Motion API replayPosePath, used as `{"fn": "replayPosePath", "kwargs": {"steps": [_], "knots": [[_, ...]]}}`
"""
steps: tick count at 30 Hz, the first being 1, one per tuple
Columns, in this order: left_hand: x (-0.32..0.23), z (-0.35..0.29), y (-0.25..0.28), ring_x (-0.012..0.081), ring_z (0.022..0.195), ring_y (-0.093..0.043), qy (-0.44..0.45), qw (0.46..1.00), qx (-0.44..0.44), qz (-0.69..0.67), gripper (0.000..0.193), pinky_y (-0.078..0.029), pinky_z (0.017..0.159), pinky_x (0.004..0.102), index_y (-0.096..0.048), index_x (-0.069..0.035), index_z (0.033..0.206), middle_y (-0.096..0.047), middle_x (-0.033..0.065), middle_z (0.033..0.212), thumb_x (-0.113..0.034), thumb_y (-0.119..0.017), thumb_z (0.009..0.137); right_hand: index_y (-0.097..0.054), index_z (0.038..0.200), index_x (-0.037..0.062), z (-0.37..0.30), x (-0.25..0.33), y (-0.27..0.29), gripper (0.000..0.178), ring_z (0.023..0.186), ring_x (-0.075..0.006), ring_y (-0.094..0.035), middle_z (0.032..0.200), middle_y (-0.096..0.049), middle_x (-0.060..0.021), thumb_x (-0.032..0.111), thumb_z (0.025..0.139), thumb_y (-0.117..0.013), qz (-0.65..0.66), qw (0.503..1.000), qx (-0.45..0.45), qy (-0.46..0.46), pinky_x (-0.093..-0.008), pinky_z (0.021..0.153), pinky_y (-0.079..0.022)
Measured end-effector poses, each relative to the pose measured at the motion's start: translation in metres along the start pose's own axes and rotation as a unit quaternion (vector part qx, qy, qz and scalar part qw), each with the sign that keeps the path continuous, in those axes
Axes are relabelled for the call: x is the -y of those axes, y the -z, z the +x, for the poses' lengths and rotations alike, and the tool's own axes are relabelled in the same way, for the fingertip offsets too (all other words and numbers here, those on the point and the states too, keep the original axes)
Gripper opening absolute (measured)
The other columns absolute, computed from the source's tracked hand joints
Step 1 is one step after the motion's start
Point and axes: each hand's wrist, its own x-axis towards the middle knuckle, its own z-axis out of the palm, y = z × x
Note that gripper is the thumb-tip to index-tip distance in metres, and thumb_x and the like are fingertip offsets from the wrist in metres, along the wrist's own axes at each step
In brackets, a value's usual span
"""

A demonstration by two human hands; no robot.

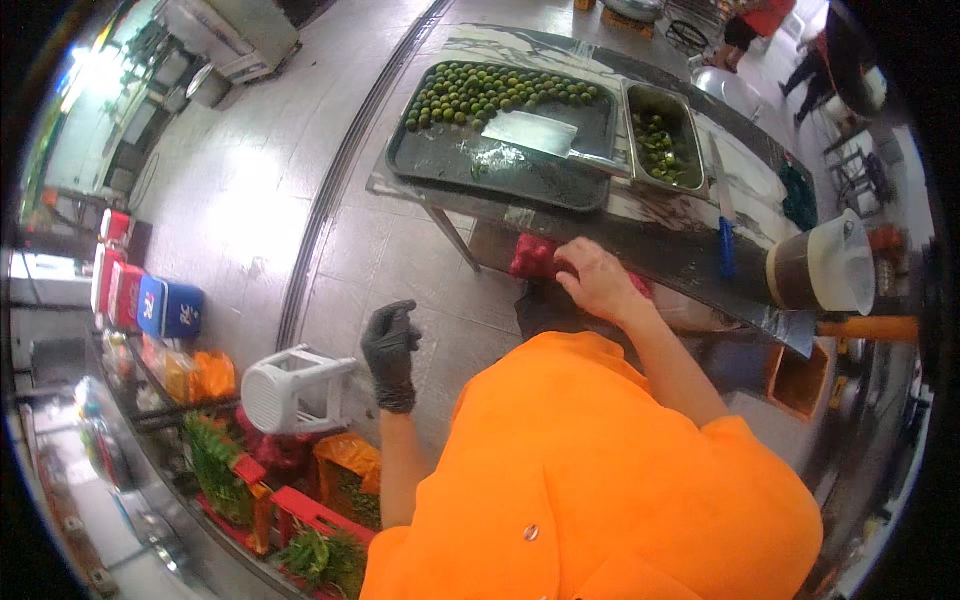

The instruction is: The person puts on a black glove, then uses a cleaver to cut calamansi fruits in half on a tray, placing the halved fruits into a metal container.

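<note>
My left hand, in a black glove, hangs over the floor beside my body. Its fingers are loosely bent and apart, with nothing visible in them. My bare right hand is at the table's near edge, above my lap. Its fingers bend slightly apart, and nothing shows in them. Close by its fingertips lies a red net bag, partly hidden under the table. On the table, a black tray carries many small green limes and a broad-bladed cleaver. Beside it, a metal pan holds cut limes.
A blue-handled knife and a plastic tub of brown liquid stand on the marble table. At left are a white stool, a blue cooler and crates of greens. People are at the far right.
</note>
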Motion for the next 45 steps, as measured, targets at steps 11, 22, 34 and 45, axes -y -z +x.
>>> {"fn": "replayPosePath", "kwargs": {"steps": [11, 22, 34, 45], "knots": [[-0.029, 0.157, -0.078, 0.0159, 0.094, -0.066, -0.097, 0.984, 0.086, 0.122, 0.039, -0.056, 0.081, 0.0313, -0.065, -0.004, 0.126, -0.07, 0.0088, 0.103, 0.007, -0.056, 0.09, -0.047, 0.13, -0.0022, 0.163, -0.082, 0.026, 0.053, 0.117, -0.0402, -0.053, 0.121, -0.055, -0.0228, 0.009, 0.083, -0.069, -0.154, 0.968, -0.059, -0.187, -0.0485, 0.099, -0.045], [-0.05, 0.37, -0.188, 0.0302, 0.086, -0.067, -0.339, 0.852, 0.283, 0.281, 0.02, -0.053, 0.075, 0.0398, -0.07, -0.007, 0.107, -0.07, 0.0154, 0.097, -0.01, -0.067, 0.088, -0.044, 0.132, -0.0001, 0.161, -0.014, 0.047, 0.047, 0.093, -0.0434, -0.066, 0.097, -0.067, -0.0259, 0.018, 0.091, -0.06, -0.059, 0.95, 0.001, -0.306, -0.0533, 0.085, -0.052], [-0.036, 0.421, -0.257, 0.0335, 0.068, -0.061, -0.528, 0.607, 0.413, 0.427, 0.013, -0.044, 0.059, 0.0473, -0.067, -0.01, 0.071, -0.06, 0.013, 0.067, -0.023, -0.069, 0.073, -0.063, 0.109, -0.0039, 0.11, 0.071, 0.001, 0.031, 0.078, -0.0368, -0.069, 0.08, -0.066, -0.0229, 0.023, 0.093, -0.061, 0.163, 0.769, -0.305, -0.538, -0.0422, 0.07, -0.051], [0.001, 0.337, -0.273, 0.0173, 0.106, -0.057, -0.037, 0.865, 0.496, -0.071, 0.034, -0.048, 0.089, 0.0348, -0.061, -0.001, 0.118, -0.06, 0.0102, 0.115, -0.009, -0.068, 0.086, -0.057, 0.113, -0.0057, 0.14, 0.022, 0.016, 0.03, 0.098, -0.0485, -0.063, 0.095, -0.065, -0.0305, 0.016, 0.093, -0.058, 0.075, 0.824, -0.292, -0.479, -0.0498, 0.081, -0.051]]}}
